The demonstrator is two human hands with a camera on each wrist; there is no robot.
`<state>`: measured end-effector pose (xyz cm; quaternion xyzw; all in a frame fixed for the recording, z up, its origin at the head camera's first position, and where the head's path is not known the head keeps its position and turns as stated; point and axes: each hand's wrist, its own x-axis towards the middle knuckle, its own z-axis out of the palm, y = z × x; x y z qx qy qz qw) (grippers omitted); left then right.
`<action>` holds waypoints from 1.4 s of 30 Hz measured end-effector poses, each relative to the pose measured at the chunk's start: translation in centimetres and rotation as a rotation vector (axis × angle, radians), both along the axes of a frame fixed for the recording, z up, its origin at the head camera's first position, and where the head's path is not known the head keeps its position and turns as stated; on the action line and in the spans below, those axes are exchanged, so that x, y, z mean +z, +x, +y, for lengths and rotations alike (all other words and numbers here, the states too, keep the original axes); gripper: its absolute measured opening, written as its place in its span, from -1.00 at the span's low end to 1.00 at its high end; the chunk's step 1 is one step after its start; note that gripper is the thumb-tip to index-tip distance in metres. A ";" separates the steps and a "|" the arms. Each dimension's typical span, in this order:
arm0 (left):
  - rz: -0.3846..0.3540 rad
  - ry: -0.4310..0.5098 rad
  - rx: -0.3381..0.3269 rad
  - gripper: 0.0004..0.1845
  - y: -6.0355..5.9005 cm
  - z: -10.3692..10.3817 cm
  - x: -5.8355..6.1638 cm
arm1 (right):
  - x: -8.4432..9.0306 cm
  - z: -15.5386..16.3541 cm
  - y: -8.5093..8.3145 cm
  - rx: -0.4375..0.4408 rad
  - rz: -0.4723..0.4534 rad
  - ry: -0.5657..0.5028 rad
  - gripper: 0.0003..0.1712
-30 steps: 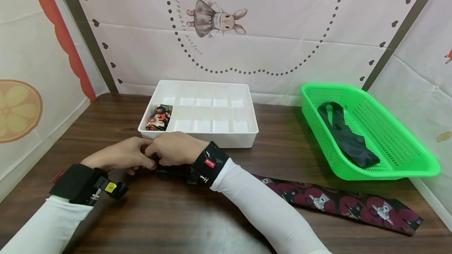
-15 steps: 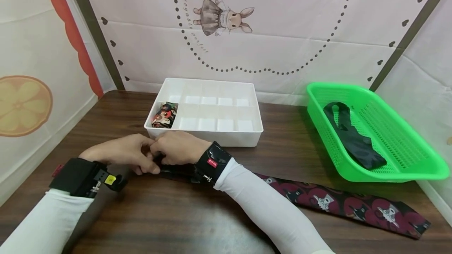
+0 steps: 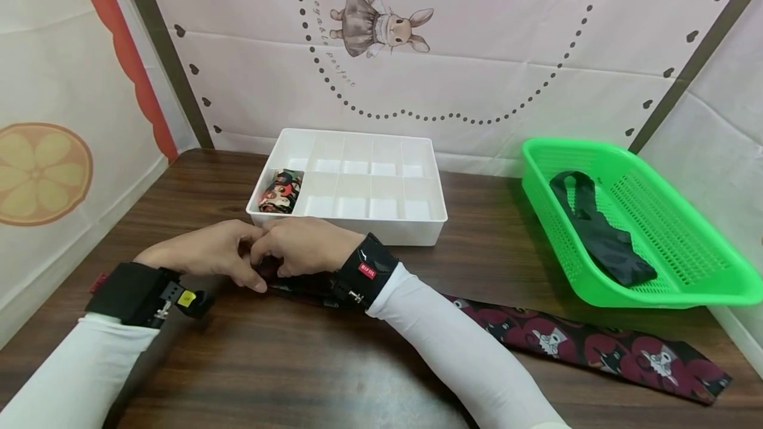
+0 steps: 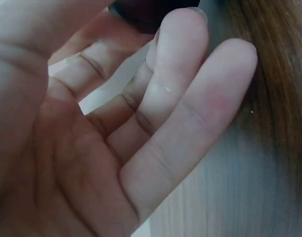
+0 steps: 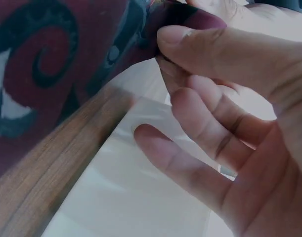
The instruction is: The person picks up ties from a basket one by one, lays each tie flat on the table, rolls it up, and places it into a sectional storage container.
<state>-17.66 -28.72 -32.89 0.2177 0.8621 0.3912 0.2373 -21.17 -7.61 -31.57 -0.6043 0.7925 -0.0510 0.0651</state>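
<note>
A long, flat dark red printed cloth strip (image 3: pixel 554 341) lies slantwise on the table, passing under the right forearm to both hands. My right hand (image 3: pixel 312 245) pinches its left end between thumb and forefinger; the right wrist view shows the cloth (image 5: pixel 66 59) held there, the other fingers loosely bent. My left hand (image 3: pixel 208 251) meets the right at this same end, its fingers and thumb curled about the cloth, a dark bit of cloth (image 4: pixel 146 15) showing at its fingertips in the left wrist view. The gathered part is mostly hidden behind the fingers.
Just behind the hands stands a white divided box (image 3: pixel 357 222), with a rolled colourful printed cloth (image 3: pixel 281 192) in its front left compartment. A green basket (image 3: pixel 703 293) at the right holds a black cloth piece with a loop (image 3: pixel 602 237).
The head view has shifted slightly, moving the scene a little to the right in it. Both hands stay together at the cloth's end, with small finger movements.
</note>
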 end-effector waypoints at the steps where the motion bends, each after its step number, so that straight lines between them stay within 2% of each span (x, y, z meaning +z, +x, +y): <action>1: 0.002 0.000 -0.007 -0.55 0.0 0.0 0.0 | 0.1 0.0 0.0 0.012 0.006 -0.005 -0.65; 3: -0.024 0.006 -0.018 -0.54 -0.1 0.0 0.1 | 0.1 -0.1 0.2 0.021 0.023 -0.012 -0.69; 6: -0.129 0.044 -0.021 -0.53 -0.2 0.1 0.0 | -0.2 -0.2 0.3 0.017 0.063 -0.013 -0.81; 9: -0.223 0.081 0.011 -0.51 0.0 0.0 0.0 | -0.7 -0.3 0.5 -0.004 0.095 -0.002 -0.81; 11: -0.242 0.092 0.033 -0.49 0.1 0.1 0.0 | -1.0 -0.4 0.6 -0.011 0.118 0.003 -0.76; 15: -0.215 0.095 0.062 -0.50 0.2 0.7 -0.3 | -1.4 -0.5 0.7 -0.028 0.134 0.005 -0.71; 23: -0.102 0.021 0.107 -0.57 0.6 2.4 -1.0 | -1.0 -0.3 0.9 -0.046 0.127 0.076 -0.80; 27: -0.103 0.021 0.130 -0.58 0.7 2.6 -0.9 | -1.1 -0.2 0.7 -0.041 0.150 0.044 -0.85; 33: -0.200 0.034 0.187 -0.63 0.8 2.3 -0.2 | -1.6 0.0 0.3 -0.031 0.166 -0.004 -0.82; 35: -0.210 0.047 0.189 -0.65 0.7 2.3 -0.2 | -1.7 0.2 0.3 -0.034 0.177 -0.009 -0.79; 38: -0.195 0.051 0.178 -0.70 0.7 2.6 -0.4 | -1.7 0.3 0.4 -0.038 0.182 -0.007 -0.73; 42: -0.133 0.008 0.177 -0.71 0.6 3.0 -0.8 | -1.2 0.5 0.6 -0.062 0.135 0.029 -0.71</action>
